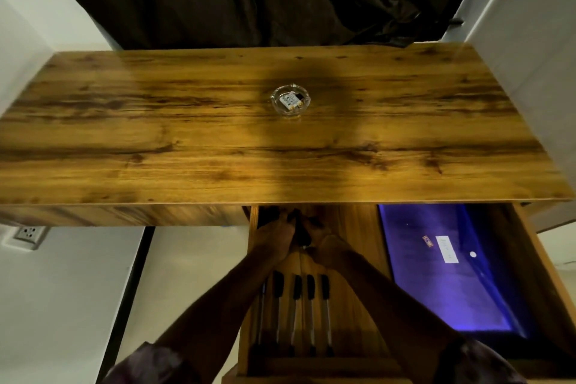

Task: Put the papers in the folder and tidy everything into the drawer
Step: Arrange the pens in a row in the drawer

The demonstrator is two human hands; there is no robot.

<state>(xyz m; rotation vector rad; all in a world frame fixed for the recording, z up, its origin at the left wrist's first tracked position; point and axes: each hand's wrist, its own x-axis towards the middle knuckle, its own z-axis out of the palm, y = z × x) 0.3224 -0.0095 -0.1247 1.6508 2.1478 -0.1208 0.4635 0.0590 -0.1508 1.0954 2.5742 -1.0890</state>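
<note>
**Wooden drawer (352, 259) open, both hands at its back**

Purple folder (436, 274) lies flat in the drawer's right part. The pens (296, 305) lie in a row in its left part, nearer you. Your left hand (276, 238) and right hand (328, 248) meet at the drawer's back, beneath the desk top (187, 134), over small dark items (299, 227). Shadow hides whether your fingers pinch them or lie spread. Above the drawer, a glass ashtray (288, 101) stands on the desk top. Judged risk: working blind in that shadow, you may drop an item onto the pens and scatter the row, or push the drawer shut on your fingers.
</note>
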